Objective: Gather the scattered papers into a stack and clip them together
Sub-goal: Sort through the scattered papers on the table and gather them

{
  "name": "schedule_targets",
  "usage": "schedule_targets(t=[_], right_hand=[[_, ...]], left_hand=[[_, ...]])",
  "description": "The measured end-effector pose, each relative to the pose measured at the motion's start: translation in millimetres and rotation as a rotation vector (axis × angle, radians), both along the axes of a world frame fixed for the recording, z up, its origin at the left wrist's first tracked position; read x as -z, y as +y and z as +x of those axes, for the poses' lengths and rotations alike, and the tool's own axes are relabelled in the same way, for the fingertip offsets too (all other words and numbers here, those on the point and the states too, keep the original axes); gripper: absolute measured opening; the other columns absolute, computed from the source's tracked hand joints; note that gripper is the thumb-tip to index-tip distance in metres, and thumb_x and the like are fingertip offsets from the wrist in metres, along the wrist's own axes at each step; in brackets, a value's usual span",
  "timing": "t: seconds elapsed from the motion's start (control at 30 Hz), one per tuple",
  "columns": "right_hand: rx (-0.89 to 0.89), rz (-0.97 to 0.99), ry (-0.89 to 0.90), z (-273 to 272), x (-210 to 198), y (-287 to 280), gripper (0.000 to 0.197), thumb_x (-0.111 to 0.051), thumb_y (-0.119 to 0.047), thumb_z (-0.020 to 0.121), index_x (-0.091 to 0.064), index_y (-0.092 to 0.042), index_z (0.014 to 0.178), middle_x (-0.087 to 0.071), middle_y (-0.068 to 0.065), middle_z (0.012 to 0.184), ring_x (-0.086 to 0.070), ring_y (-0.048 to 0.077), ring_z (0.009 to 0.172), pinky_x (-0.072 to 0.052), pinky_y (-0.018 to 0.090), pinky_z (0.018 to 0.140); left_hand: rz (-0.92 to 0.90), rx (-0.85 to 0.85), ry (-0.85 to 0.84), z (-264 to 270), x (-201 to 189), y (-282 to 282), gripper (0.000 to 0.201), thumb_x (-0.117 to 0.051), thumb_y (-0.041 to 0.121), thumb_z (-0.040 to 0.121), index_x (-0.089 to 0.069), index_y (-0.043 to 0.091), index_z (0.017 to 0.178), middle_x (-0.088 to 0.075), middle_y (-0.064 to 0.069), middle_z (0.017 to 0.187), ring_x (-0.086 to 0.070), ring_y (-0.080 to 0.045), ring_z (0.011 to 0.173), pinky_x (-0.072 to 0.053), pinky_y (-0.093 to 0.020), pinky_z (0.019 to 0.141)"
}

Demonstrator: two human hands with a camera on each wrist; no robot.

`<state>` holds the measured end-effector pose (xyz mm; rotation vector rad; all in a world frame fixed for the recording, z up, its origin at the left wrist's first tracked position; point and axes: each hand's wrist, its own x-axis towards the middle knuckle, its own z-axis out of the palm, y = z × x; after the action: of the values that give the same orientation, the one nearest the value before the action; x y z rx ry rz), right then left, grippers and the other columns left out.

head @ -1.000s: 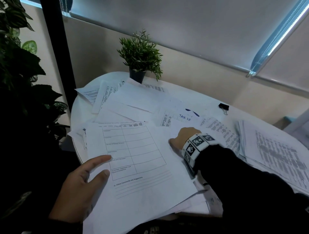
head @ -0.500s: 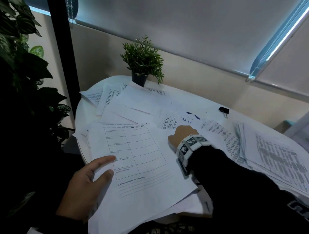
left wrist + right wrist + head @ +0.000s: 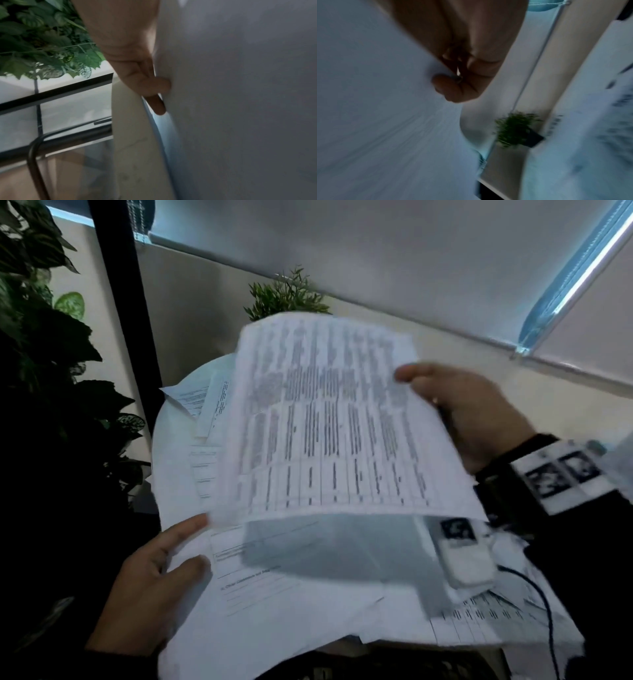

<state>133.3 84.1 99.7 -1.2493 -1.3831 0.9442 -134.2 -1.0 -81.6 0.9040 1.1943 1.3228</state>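
Observation:
A printed sheet of dense tables [image 3: 342,422] is raised in the air over the round white table [image 3: 171,446]. My right hand [image 3: 421,385] pinches its right edge, thumb on top; the right wrist view shows the thumb [image 3: 447,88] against the white paper [image 3: 368,108]. Below lies a loose stack of papers [image 3: 274,611] with a form on top. My left hand [image 3: 185,546] grips the stack's left edge, thumb above, and its fingers [image 3: 154,88] curl under the paper [image 3: 240,94]. More sheets [image 3: 205,402] lie scattered at the back left. No clip shows in any view.
A small potted plant [image 3: 287,296] stands at the table's back, half hidden by the raised sheet. Large dark leafy plants [image 3: 51,337] crowd the left side beside a black post [image 3: 120,302]. A metal tube frame [image 3: 34,162] stands below the table edge.
My right hand left the papers in the middle of the table and now holds a printed sheet up over the stack. The left hand keeps its grip on the stack's left edge.

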Motion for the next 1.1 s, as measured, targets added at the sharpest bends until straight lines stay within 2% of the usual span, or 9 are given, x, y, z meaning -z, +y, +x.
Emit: schedule_targets(t=[0.13, 0.3, 0.37, 0.43, 0.63, 0.77, 0.93, 1.0, 1.1], right_hand=[[-0.331, -0.274, -0.569, -0.5, 65.4, -3.5, 0.013, -0.066, -0.013, 0.086, -0.067, -0.026, 0.087, -0.062, -0.024, 0.058, -0.044, -0.002, 0.042, -0.038, 0.012, 0.047], [-0.304, -0.309, -0.691, -19.7, 106.0, -11.3, 0.019, -0.069, -0.017, 0.083, -0.061, -0.03, 0.095, -0.055, -0.016, 0.1, -0.05, -0.013, 0.046, -0.039, 0.011, 0.048], [-0.266, -0.324, -0.625, -18.5, 104.3, -8.4, 0.028, -0.071, -0.023, 0.083, -0.056, -0.033, 0.104, -0.054, -0.007, 0.107, -0.053, -0.004, 0.055, -0.045, 0.016, 0.05], [-0.25, -0.386, -0.698, -4.0, 94.0, 0.1, 0.046, -0.068, -0.037, 0.083, -0.046, -0.034, 0.123, -0.053, 0.0, 0.122, -0.061, 0.013, 0.085, -0.053, 0.032, 0.081], [0.082, -0.815, -1.348, 73.0, 98.0, 13.3, 0.109, -0.062, -0.068, 0.072, -0.009, -0.01, 0.149, -0.028, 0.012, 0.153, -0.033, 0.03, 0.138, -0.028, 0.039, 0.112], [0.093, -0.82, -1.239, 74.4, 107.3, 11.7, 0.103, -0.072, -0.048, 0.075, -0.011, -0.012, 0.149, -0.039, 0.012, 0.146, -0.041, 0.029, 0.132, -0.035, 0.037, 0.106], [0.26, -0.731, -1.117, 81.4, 75.9, 17.6, 0.064, -0.069, -0.021, 0.082, -0.041, -0.006, 0.138, -0.046, 0.011, 0.141, -0.049, 0.023, 0.123, -0.037, 0.029, 0.1], [0.22, -0.603, -0.919, 86.4, 45.0, 19.5, 0.043, -0.067, -0.01, 0.082, -0.056, 0.004, 0.121, -0.065, 0.016, 0.116, -0.065, 0.019, 0.091, -0.051, 0.031, 0.081], [0.217, -0.289, -0.611, 63.2, -14.6, 7.3, 0.044, -0.063, 0.003, 0.067, -0.061, -0.01, 0.109, -0.072, 0.014, 0.095, -0.069, 0.026, 0.077, -0.056, 0.038, 0.071]], left_hand=[[-0.11, -0.066, -0.256, -0.3, -3.5, 6.0, 0.035, -0.049, 0.029, 0.094, -0.077, 0.014, 0.079, -0.076, 0.007, 0.086, -0.066, -0.016, 0.097, -0.053, -0.031, 0.078], [-0.081, -0.13, -0.272, 4.8, -4.3, 7.1, 0.026, -0.058, 0.051, 0.079, -0.076, 0.033, 0.085, -0.075, 0.011, 0.091, -0.07, -0.007, 0.086, -0.055, -0.035, 0.078], [-0.074, -0.095, -0.143, 7.2, -0.3, 7.1, 0.051, -0.071, 0.034, 0.073, -0.062, 0.022, 0.122, -0.065, 0.0, 0.122, -0.061, -0.021, 0.114, -0.046, -0.044, 0.097], [-0.014, -0.115, 0.008, 7.5, 3.2, 9.2, 0.051, -0.066, -0.002, 0.08, -0.05, 0.014, 0.126, -0.058, -0.004, 0.128, -0.055, -0.027, 0.118, -0.04, -0.048, 0.101], [0.138, -0.238, 0.146, 10.7, 5.3, 9.7, 0.077, -0.053, -0.024, 0.08, -0.028, 0.03, 0.13, -0.041, 0.025, 0.125, -0.048, 0.023, 0.097, -0.027, -0.032, 0.105], [0.075, -0.119, 0.02, 5.9, 14.0, 9.6, 0.042, -0.049, -0.007, 0.091, -0.059, 0.033, 0.103, -0.047, 0.012, 0.132, -0.036, -0.01, 0.135, -0.027, -0.048, 0.114], [0.052, -0.02, 0.043, 4.9, 8.8, 4.6, 0.04, -0.062, -0.008, 0.083, -0.063, 0.026, 0.102, -0.054, 0.016, 0.118, -0.038, -0.005, 0.126, -0.035, -0.043, 0.109], [0.041, -0.016, 0.012, 3.8, 13.4, 4.6, 0.041, -0.06, -0.012, 0.083, -0.065, 0.026, 0.097, -0.056, 0.021, 0.115, -0.042, -0.011, 0.128, -0.036, -0.042, 0.107], [0.012, -0.013, -0.037, 3.6, 22.2, 6.5, 0.039, -0.056, -0.013, 0.084, -0.068, 0.023, 0.095, -0.058, 0.0, 0.127, -0.048, -0.025, 0.127, -0.037, -0.039, 0.1]])
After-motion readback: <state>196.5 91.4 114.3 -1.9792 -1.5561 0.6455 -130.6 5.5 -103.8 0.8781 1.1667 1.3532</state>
